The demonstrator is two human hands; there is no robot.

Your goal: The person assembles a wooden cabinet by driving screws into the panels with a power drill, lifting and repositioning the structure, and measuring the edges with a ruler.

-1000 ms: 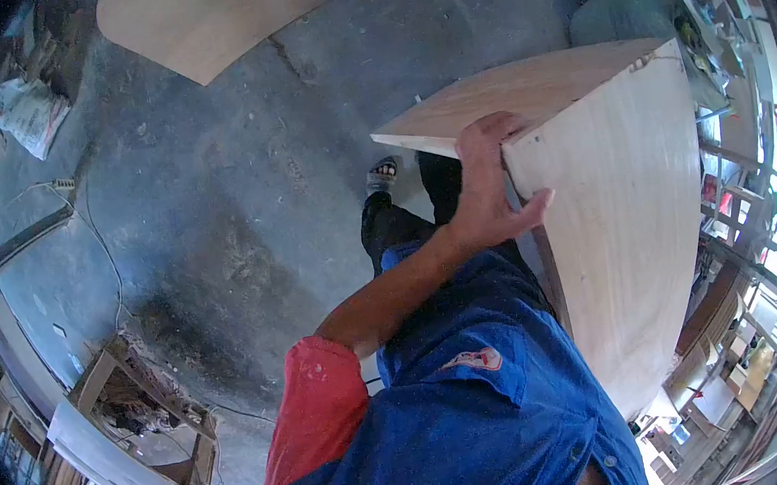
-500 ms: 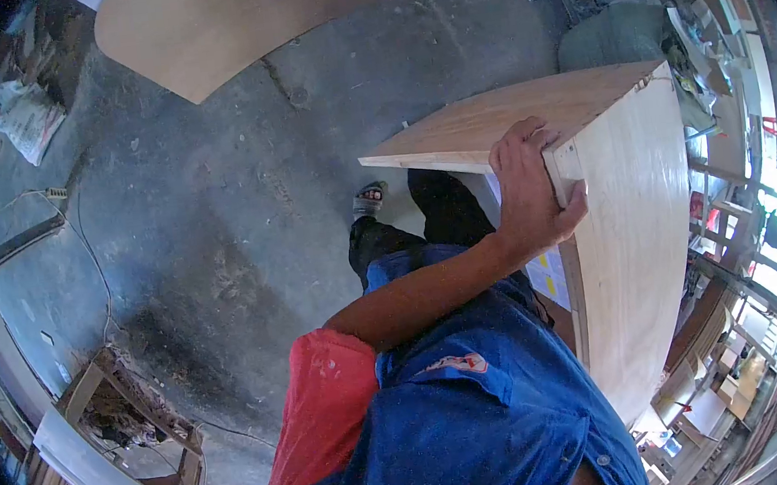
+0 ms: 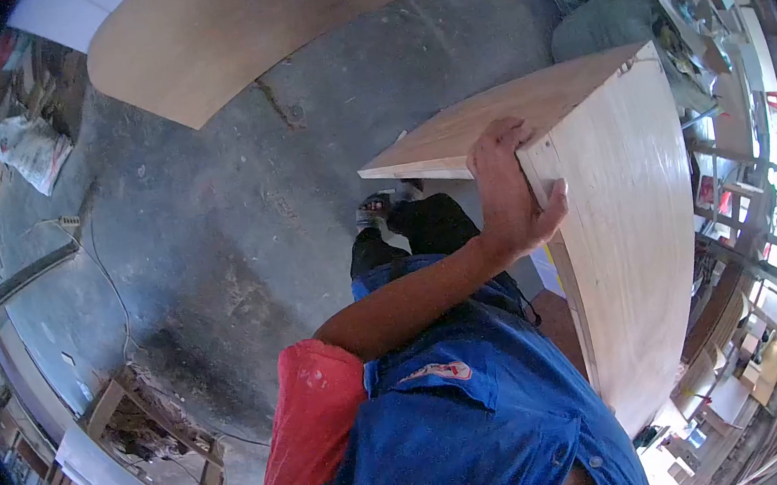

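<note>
The L hand (image 3: 506, 196), wrist slightly bent, closes around the near corner of a big, pale, box-like wooden piece (image 3: 631, 224), thumb apart from fingers. The R hand is out of view, so its grip I cannot tell. The piece is at the person's R side, prob. stiff and rather heavy; its edges give good hold, w/ both hands. Farther is a brown curved sheet (image 3: 241, 39).

Shirt (image 3: 458, 436): blue; sleeve (image 3: 313, 419): red, pale-specked. Wooden box (image 3: 630, 215): pale tan, grain-streaked. Floor (image 3: 210, 186): grey, dark-blotched at near left; far board (image 3: 240, 34): light brown.
</note>
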